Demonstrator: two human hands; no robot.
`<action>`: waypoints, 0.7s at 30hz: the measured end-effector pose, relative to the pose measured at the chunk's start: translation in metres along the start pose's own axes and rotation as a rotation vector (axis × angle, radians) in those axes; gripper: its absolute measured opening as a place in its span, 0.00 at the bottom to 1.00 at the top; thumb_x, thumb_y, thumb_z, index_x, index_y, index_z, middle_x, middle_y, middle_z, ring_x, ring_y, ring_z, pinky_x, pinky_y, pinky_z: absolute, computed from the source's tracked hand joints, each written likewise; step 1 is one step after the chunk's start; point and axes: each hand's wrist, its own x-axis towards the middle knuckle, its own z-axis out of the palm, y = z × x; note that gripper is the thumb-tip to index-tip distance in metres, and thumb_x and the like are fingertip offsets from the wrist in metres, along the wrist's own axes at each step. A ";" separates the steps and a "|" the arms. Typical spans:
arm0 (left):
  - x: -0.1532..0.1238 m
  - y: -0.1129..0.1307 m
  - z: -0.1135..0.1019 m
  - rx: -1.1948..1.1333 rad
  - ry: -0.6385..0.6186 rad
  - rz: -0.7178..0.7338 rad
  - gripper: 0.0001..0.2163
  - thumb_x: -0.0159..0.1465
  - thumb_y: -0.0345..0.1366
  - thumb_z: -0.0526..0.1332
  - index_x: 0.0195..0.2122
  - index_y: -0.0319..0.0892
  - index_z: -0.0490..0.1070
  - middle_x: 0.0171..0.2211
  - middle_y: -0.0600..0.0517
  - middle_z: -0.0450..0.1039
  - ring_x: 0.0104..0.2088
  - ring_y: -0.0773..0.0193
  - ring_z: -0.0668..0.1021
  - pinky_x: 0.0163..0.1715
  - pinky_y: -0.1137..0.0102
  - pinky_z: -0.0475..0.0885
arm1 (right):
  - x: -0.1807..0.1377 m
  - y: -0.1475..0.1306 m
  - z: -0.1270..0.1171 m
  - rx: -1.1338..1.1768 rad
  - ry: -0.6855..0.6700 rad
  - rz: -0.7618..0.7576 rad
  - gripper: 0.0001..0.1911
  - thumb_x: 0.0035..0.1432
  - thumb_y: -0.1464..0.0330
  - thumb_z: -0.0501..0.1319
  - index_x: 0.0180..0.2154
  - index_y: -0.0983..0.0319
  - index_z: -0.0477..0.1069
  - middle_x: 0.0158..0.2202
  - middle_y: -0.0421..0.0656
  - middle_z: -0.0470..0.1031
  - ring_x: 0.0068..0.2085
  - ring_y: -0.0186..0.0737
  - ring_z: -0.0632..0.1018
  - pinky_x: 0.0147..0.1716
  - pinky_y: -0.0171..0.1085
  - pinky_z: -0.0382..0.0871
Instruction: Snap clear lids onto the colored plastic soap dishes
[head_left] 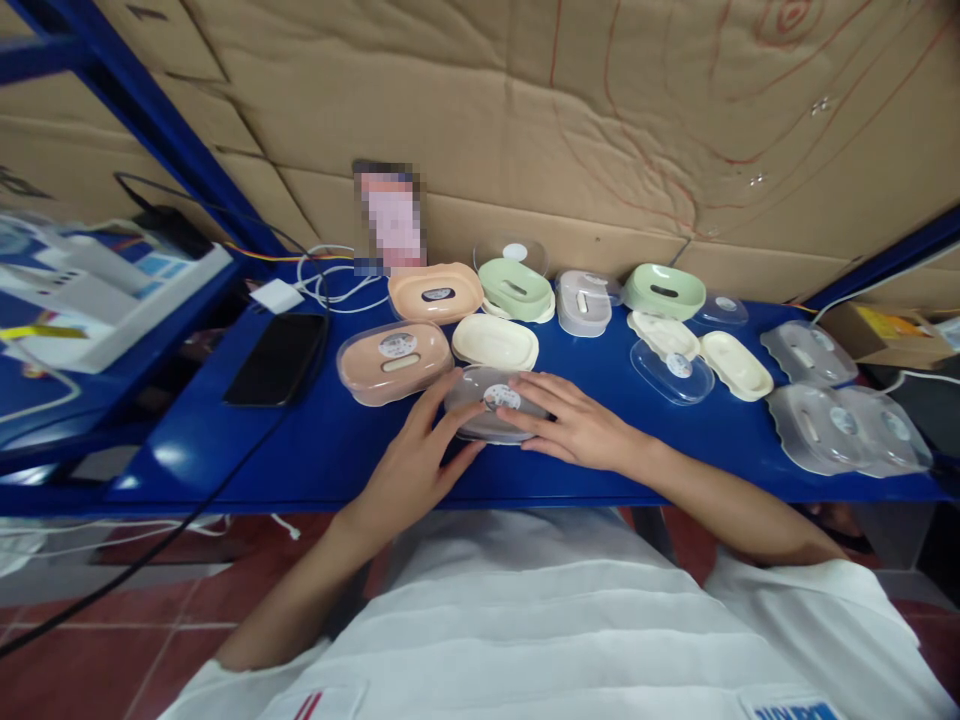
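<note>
Peach box (395,360) (lidded) beside clear lid (491,405)

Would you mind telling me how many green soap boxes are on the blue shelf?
2. One green soap box sits in the back row beside the peach one; the other green soap box is further right, behind the cream trays. Others may be hidden.

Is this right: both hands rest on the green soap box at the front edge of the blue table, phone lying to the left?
Not quite. In the head view the left hand and right hand rest on a clear-lidded soap box, not a green one. The rest holds: it sits near the blue table's front edge, with the phone to the left.
</note>
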 end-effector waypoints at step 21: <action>-0.022 0.002 -0.035 0.229 0.024 -0.167 0.18 0.73 0.48 0.66 0.59 0.48 0.70 0.65 0.39 0.65 0.64 0.38 0.76 0.57 0.45 0.81 | 0.001 0.029 -0.008 0.045 -0.074 0.150 0.35 0.79 0.50 0.51 0.76 0.62 0.60 0.77 0.58 0.62 0.78 0.57 0.62 0.75 0.61 0.59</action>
